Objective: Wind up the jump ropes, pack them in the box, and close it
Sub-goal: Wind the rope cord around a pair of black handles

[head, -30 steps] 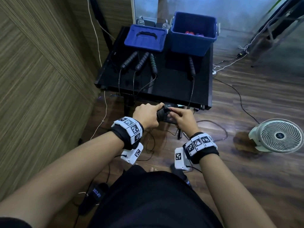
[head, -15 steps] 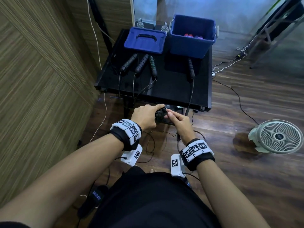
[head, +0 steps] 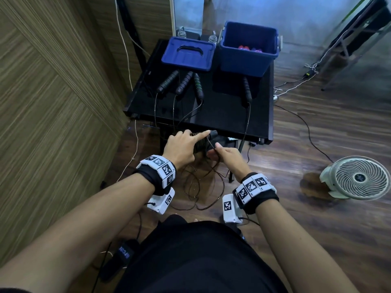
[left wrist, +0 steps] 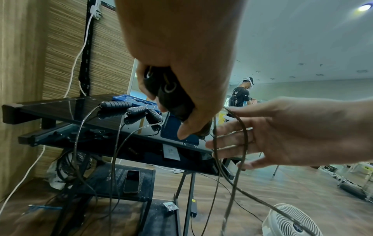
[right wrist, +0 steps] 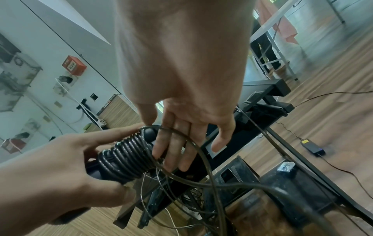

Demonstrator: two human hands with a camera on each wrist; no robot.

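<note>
My left hand (head: 179, 146) grips a pair of black jump rope handles (head: 198, 142) just in front of the table's near edge, its index finger stretched along the top. Cord is wound in tight coils round the handles (right wrist: 127, 156). My right hand (head: 226, 155) is just right of them and pinches the loose cord (right wrist: 181, 137) under its thumb; a loop lies across its fingers (left wrist: 230, 140). More cord (head: 201, 187) trails on the floor. The open blue box (head: 247, 60) stands at the table's back right, its lid (head: 188, 53) beside it.
Several other black handles (head: 184, 82) lie on the black table (head: 222, 115), their cords hanging over the front edge; one handle (head: 246, 89) lies below the box. A white fan (head: 357, 178) sits on the floor to the right. A wood panel wall rises on the left.
My right hand has drawn back from the handles toward me with the cord. My left index finger has stretched out over the coils.
</note>
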